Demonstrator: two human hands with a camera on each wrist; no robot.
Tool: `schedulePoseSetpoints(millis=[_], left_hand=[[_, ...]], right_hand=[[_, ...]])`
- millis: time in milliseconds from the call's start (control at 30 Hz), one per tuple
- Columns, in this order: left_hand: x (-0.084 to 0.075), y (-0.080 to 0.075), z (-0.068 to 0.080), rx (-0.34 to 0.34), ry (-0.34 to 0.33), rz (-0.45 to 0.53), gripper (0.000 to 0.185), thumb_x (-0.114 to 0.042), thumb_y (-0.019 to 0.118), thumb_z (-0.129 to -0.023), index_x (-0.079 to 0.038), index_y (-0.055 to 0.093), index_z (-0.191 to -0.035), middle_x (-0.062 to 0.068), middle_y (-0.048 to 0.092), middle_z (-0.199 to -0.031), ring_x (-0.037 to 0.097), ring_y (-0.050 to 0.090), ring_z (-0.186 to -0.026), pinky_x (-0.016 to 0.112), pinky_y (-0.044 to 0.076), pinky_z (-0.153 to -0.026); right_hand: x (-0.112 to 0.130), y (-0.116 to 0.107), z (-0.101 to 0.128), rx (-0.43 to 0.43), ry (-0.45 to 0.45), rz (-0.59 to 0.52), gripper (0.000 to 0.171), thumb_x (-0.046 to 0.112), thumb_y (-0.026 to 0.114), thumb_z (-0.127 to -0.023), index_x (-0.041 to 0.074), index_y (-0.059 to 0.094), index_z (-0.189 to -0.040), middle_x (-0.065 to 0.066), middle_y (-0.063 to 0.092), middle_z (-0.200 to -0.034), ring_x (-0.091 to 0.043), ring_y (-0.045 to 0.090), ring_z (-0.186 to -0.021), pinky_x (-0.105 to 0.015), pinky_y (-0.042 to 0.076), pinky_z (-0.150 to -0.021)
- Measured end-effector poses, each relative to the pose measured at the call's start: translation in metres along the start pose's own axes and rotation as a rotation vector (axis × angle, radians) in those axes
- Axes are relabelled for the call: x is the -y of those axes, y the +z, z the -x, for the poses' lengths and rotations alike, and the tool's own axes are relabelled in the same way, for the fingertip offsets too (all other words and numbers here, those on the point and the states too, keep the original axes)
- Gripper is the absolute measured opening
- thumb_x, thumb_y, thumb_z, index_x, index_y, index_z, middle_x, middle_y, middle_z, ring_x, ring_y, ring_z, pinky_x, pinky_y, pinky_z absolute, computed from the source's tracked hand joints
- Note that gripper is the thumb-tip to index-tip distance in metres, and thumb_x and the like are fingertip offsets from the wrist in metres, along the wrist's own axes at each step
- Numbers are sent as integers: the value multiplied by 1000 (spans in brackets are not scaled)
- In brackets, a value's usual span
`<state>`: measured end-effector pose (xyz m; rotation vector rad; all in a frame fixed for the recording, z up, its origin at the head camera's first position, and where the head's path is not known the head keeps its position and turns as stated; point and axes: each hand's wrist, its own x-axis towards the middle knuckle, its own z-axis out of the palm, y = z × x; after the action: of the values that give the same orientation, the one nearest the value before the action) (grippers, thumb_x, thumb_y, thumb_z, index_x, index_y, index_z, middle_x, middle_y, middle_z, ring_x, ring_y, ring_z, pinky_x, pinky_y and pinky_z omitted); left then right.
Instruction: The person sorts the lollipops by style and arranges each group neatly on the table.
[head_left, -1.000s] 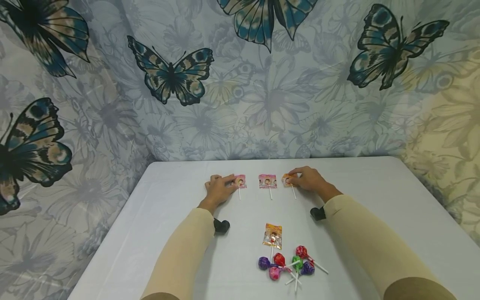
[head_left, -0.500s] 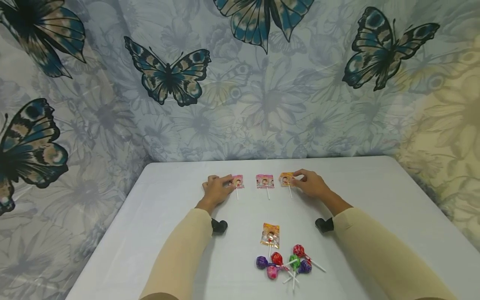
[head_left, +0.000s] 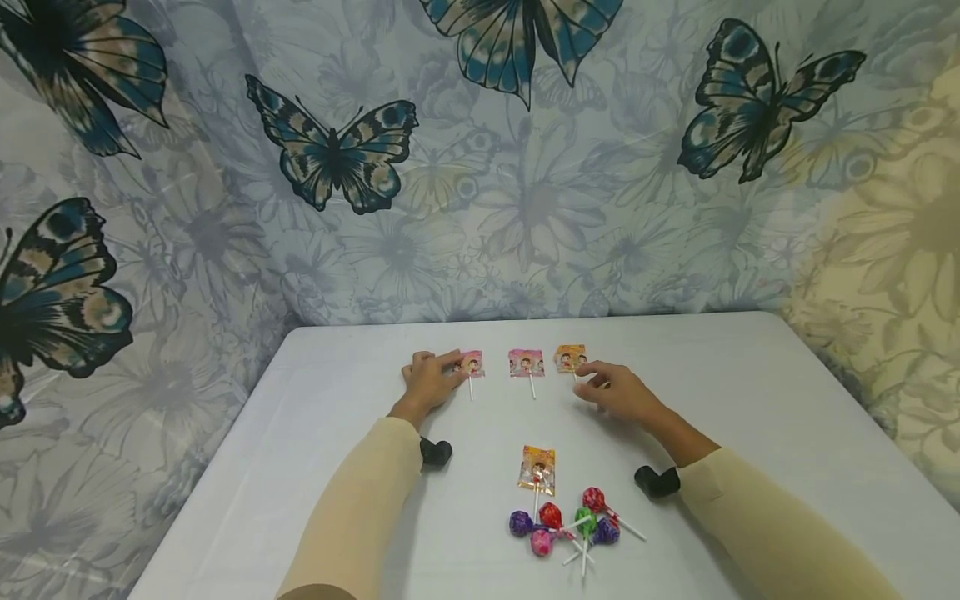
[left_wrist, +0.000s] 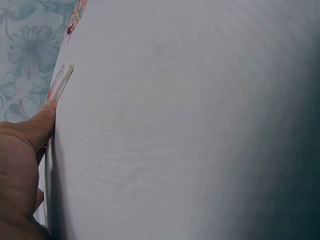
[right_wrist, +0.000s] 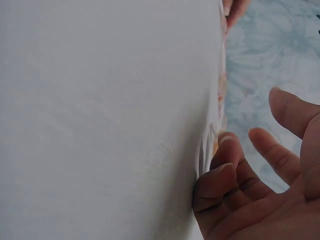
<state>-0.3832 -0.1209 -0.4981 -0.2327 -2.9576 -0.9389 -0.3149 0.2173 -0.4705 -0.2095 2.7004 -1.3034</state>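
While the left hand [head_left: 427,382] lay flat on the white table [head_left: 750,392], its fingertips rested on the edge of the leftmost pink-wrapped lollipop [head_left: 472,364], fingers fairly straight rather than curled about it. The step in hand looked like setting flat wrapped lollipops in a row along the far side of the table, and doing it well would call for keeping the gaps even and the sticks all pointing toward the person, nudging with a fingertip rather than lifting.

The middle pink lollipop [head_left: 527,363] lay just beside the first, untouched, its white stick toward the near edge. Next came the orange-wrapped lollipop [head_left: 570,357], flat, a cartoon face printed on the wrapper. The right hand [head_left: 618,392] hovered just short of it, gripping nothing, its fingers loosely bent and spread in the wrist view.

Nearer the person, one more orange-wrapped lollipop [head_left: 537,471] lay alone, and beside it a small pile of round lollipops [head_left: 570,525] in purple, red, pink and green foil, sticks crossing.
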Motion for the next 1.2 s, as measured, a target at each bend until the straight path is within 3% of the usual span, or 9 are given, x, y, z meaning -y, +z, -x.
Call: schedulePoseSetpoints(millis=[267, 500, 833, 1200], left_hand=[[-1, -2, -2, 4, 9, -2, 45, -39, 67, -91, -26, 61, -133, 3, 58, -130, 29, 30, -129, 52, 19, -98], [-2, -3, -2, 2, 1, 0, 45, -39, 66, -91, -26, 60, -133, 9, 58, -129, 30, 29, -129, 51, 18, -99], [2, -1, -2, 5, -8, -1, 46, -38, 67, -90, -25, 60, -133, 7, 58, -129, 31, 28, -131, 52, 17, -99], [0, 1, -1, 7, 2, -4, 45, -40, 66, -91, -26, 61, -133, 7, 57, -130, 31, 27, -132, 51, 18, -98]], right_hand=[[11, 8, 16, 77, -44, -71, 41, 23, 71, -89, 1, 61, -122, -10, 62, -95, -23, 61, -75, -37, 50, -61], [16, 16, 24, 151, -65, -102, 36, 19, 73, -87, 2, 64, -118, -7, 62, -92, -22, 60, -72, -36, 50, -60], [22, 28, 34, 238, -106, -106, 29, 12, 74, -85, 1, 67, -111, -4, 62, -87, -21, 56, -66, -32, 48, -52], [31, 34, 41, 312, -152, -101, 25, 6, 70, -86, -1, 67, -109, -3, 65, -89, -19, 58, -72, -31, 50, -57]])
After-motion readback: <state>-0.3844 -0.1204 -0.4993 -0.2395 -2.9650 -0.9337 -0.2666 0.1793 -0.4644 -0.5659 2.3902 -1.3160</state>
